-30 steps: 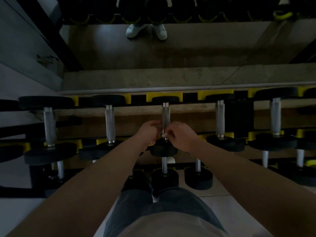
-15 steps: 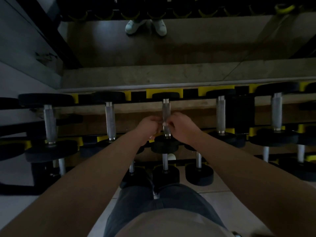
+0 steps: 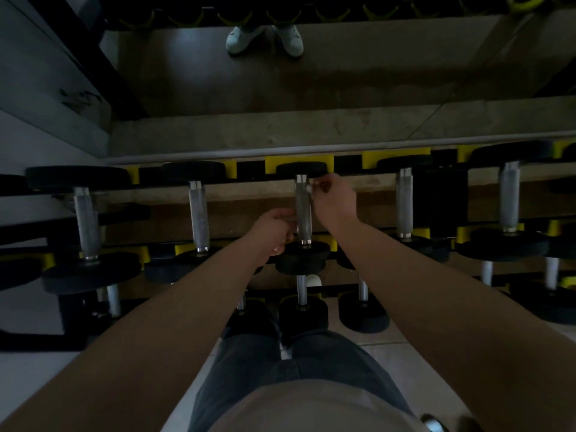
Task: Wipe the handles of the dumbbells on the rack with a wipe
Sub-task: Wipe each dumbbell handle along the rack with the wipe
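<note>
Grey top [image 3: 299,410] nearest, with both forearms running out from it to one dumbbell [image 3: 301,260] on the rack [image 3: 383,159]. Light is poor, so fine detail is shaky.

Left hand [image 3: 274,229]: the nearer of the two. Fingers curled, knuckles against the left side of the knurled handle [image 3: 303,213], on its near half just short of the near head. Can't tell if it holds anything. A pale bit shows under the palm, unclear what.

Right hand [image 3: 338,201]: further out, right of the handle at its far end. Thumb and fingertips are pinched on a small pale scrap, which I read as the wipe [image 3: 312,186]. The scrap touches the bar just below the far collar.

Key relation: the handle's long axis runs straight away from the person. The pinch sits at the far end, so nearly the whole bar lies back toward the body from the grip. My guess at the next stroke is a pull along that axis toward the left hand, which looks placed to steady the bar.

Either side of the grip: left neighbour handle [image 3: 198,213] and right neighbour handle [image 3: 404,201], parallel, well apart, no hand on them. Beyond the grip: yellow cradle [image 3: 327,162], then a mirror [image 3: 343,88] showing pale shoes [image 3: 265,39].
</note>
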